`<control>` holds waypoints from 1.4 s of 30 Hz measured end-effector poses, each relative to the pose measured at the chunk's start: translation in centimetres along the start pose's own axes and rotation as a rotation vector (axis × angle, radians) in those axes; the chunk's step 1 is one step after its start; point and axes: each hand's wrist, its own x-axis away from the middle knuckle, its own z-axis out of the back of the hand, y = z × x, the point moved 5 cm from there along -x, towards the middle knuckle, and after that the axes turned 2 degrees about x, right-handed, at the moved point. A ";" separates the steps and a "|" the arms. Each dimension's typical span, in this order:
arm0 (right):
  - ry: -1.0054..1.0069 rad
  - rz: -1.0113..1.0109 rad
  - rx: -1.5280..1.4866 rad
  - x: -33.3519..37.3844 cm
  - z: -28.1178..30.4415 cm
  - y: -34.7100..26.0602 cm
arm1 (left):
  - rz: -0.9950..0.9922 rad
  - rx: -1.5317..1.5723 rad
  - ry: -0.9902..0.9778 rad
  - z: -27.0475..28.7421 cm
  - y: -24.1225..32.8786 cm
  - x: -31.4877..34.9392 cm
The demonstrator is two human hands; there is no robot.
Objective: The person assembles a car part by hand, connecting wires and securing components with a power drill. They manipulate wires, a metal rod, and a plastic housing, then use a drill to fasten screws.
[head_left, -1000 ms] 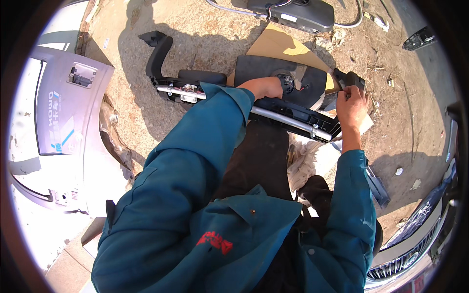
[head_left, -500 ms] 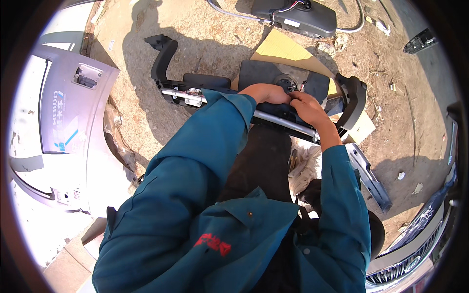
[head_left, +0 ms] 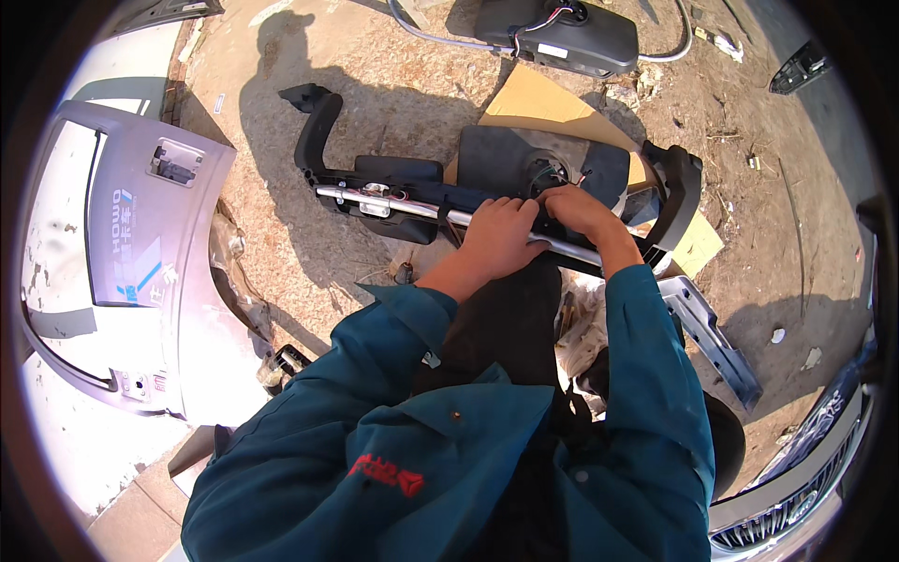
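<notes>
A black vehicle mirror assembly lies across in front of me, with a silver metal tube (head_left: 426, 207) along its near side. My left hand (head_left: 496, 236) is wrapped over the middle of this tube. Just to its right, my right hand (head_left: 585, 215) has its fingers curled down at the large black mirror housing (head_left: 487, 155). Thin wires (head_left: 548, 174) show in a round opening of that housing, by my right fingertips. What those fingers pinch, if anything, is hidden. Curved black arms stand at the left end (head_left: 318, 126) and right end (head_left: 682, 201) of the assembly.
Yellowish cardboard (head_left: 543, 98) lies under the housing. Beyond it is another black mirror (head_left: 562, 37) with a grey cable. A silver vehicle door (head_left: 192, 225) lies at left. To the right are a grey trim part (head_left: 716, 347) and, lower, a vehicle grille (head_left: 787, 510).
My left hand has drawn back from the wires at the housing and now grips the metal tube, its forearm pulled nearer. My right hand stays by the opening, shifted slightly.
</notes>
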 end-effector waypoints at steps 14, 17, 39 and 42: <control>0.224 -0.061 -0.073 1.7 2.2 1.8 | 0.149 0.300 0.175 3.7 -3.7 6.7; 0.288 -0.095 -0.049 2.1 2.9 2.3 | 0.334 0.345 0.091 2.0 -5.5 7.5; 0.633 -0.137 -0.791 2.7 3.7 5.1 | 0.066 -0.382 -0.189 2.5 -1.6 1.3; 0.525 -0.133 -0.633 2.0 3.7 5.2 | -0.096 -0.324 -0.127 2.6 -0.4 -1.7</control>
